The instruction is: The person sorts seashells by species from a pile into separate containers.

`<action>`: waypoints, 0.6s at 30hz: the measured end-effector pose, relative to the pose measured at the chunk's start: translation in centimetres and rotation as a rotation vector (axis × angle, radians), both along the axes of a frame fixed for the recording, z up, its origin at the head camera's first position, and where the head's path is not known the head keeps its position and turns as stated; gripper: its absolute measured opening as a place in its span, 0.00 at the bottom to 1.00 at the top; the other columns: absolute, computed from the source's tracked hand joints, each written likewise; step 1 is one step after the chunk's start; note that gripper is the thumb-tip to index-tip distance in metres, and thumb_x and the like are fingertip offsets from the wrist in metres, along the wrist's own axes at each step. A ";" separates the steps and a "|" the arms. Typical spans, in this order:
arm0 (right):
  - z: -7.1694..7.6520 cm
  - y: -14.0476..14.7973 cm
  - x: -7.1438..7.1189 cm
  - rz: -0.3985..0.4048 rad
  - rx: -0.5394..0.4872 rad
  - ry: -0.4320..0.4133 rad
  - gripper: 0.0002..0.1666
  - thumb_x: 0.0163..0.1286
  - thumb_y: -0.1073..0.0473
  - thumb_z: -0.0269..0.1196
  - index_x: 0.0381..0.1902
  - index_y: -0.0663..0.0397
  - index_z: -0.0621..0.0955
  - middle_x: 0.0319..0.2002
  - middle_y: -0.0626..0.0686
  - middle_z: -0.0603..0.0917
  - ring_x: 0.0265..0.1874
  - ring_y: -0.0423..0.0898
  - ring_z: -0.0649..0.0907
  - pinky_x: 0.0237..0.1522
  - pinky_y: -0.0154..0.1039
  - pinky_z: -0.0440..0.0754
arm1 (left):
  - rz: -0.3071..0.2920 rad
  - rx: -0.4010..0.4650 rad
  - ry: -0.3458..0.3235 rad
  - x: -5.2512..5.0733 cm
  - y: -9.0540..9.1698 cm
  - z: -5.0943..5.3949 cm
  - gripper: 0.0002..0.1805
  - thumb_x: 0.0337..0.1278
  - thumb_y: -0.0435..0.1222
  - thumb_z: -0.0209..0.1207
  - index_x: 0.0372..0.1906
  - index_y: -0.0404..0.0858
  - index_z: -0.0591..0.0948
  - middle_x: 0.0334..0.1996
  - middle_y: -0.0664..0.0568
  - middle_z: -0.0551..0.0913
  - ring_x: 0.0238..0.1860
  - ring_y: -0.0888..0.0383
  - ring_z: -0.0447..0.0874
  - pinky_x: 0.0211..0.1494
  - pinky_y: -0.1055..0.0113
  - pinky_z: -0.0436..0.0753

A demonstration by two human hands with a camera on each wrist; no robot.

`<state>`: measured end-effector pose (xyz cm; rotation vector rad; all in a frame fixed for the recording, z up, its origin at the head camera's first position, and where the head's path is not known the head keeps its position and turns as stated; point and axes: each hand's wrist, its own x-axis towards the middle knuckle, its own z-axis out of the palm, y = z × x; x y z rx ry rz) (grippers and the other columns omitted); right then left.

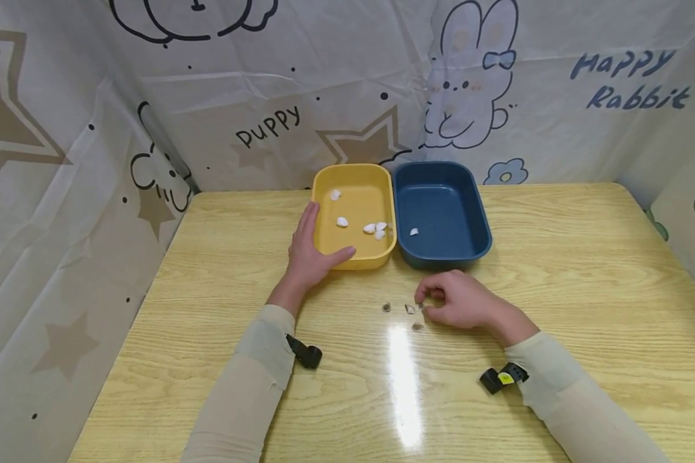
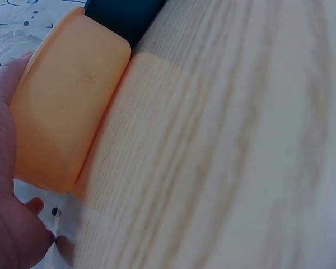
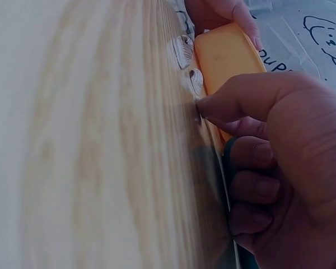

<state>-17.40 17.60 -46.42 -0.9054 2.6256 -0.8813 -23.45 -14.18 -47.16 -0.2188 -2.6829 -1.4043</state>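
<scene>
My left hand point(image 1: 313, 251) rests against the near left corner of the yellow tray point(image 1: 359, 262), thumb along its front rim and fingers along its left side. Its fingers look fairly straight. Close to the table, my right hand point(image 1: 457, 299) pinches a small grey seashell point(image 1: 421, 307) between thumb and index finger; the fingertips hide most of it. Beside those fingertips lie a striped seashell point(image 1: 410, 309) and two darker seashells, one to the left point(image 1: 386, 307) and one nearer me point(image 1: 417, 326). Ridged seashells point(image 3: 183, 51) also show in the right wrist view.
A dark blue tray point(image 1: 481, 238) stands right against the yellow one, with one white seashell point(image 1: 414, 231) inside. Several white seashells point(image 1: 342, 222) lie in the yellow tray. Behind the wooden table point(image 1: 556, 257) hangs a printed cloth point(image 1: 347, 83).
</scene>
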 end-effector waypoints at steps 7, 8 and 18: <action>-0.4 0.2 0.0 -0.025 -0.033 -0.013 0.06 0.59 0.59 0.71 0.32 0.42 0.85 0.15 0.37 0.61 0.18 0.36 0.64 0.29 0.37 0.65 | -0.004 0.003 0.009 0.0 0.0 -0.1 0.62 0.45 0.57 0.73 0.81 0.49 0.48 0.79 0.62 0.44 0.77 0.53 0.42 0.72 0.42 0.45; -0.5 0.2 0.0 -0.031 -0.040 -0.015 0.06 0.58 0.59 0.72 0.32 0.42 0.85 0.15 0.37 0.62 0.18 0.36 0.64 0.29 0.36 0.66 | -0.004 0.004 0.008 0.0 0.0 -0.1 0.62 0.45 0.57 0.73 0.81 0.49 0.48 0.79 0.63 0.44 0.77 0.53 0.42 0.72 0.43 0.45; -0.7 0.3 -0.1 -0.056 -0.093 -0.001 0.07 0.56 0.60 0.73 0.29 0.42 0.85 0.14 0.37 0.65 0.17 0.36 0.66 0.29 0.35 0.69 | 0.000 0.003 0.003 0.0 0.0 0.0 0.62 0.45 0.57 0.73 0.81 0.48 0.49 0.79 0.64 0.43 0.77 0.53 0.42 0.72 0.42 0.45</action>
